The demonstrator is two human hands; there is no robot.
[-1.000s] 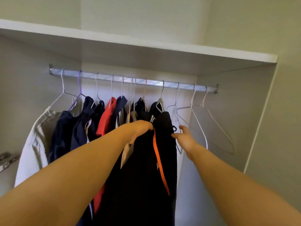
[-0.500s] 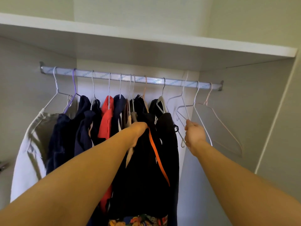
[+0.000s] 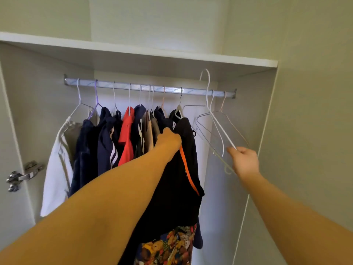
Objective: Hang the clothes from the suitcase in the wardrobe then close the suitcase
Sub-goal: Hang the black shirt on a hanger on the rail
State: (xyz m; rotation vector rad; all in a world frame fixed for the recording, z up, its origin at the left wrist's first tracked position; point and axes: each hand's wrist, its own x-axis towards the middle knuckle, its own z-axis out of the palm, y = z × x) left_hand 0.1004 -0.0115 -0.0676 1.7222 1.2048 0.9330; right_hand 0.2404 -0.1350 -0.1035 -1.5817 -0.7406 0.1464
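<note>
The white hanger (image 3: 222, 130) is bare and off the rail (image 3: 122, 85), tilted, with its hook up in front of the shelf (image 3: 133, 52) above the rail's right part. The right hand (image 3: 245, 161) grips it at the lower end, fingers and thumb curled round the thin frame, in the open right part of the wardrobe (image 3: 248, 111). Just behind it, two more bare hangers (image 3: 223, 101) hang on the rail near its right end. The clothes (image 3: 107, 142) already hung fill the left and middle of the rail, packed close together: a white garment (image 3: 57, 169) at the far left, several navy pieces, a red garment (image 3: 127, 134), some tan ones, and at the right edge of the row a black garment (image 3: 183, 197) with an orange stripe (image 3: 189, 175). The left hand (image 3: 169, 139) reaches into the row at the black garment's shoulder; its fingers are buried in the fabric, so whether it grips or only pushes cannot be told. Below the black garment shows a patterned fabric (image 3: 168, 245) with bears. A metal hinge (image 3: 23, 175) sits on the wardrobe's left wall.
</note>
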